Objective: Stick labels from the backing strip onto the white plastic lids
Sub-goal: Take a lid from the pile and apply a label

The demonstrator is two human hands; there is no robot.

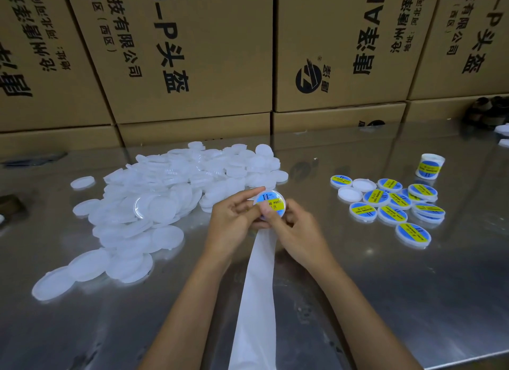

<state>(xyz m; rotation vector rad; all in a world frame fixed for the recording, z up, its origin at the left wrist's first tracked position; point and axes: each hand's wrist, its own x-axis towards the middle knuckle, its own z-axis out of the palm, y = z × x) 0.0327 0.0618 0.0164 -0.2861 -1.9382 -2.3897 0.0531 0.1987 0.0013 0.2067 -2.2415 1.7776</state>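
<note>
Over the middle of the steel table both hands meet on one white plastic lid (pixel 271 204) that carries a blue and yellow round label. My left hand (pixel 234 218) holds the lid by its rim with curled fingers. My right hand (pixel 294 226) grips its right side, and the thumb presses on the label. A white backing strip (pixel 259 287) hangs from under the hands toward the near edge. A large heap of plain white lids (pixel 154 204) lies to the left. Several labelled lids (pixel 396 207) lie to the right.
Stacked cardboard boxes (pixel 192 53) wall off the back of the table. A small white jar with the same label (pixel 430 167) stands at the right rear. Dark objects (pixel 486 110) sit at the far right corner. The steel table top (pixel 385 287) is reflective.
</note>
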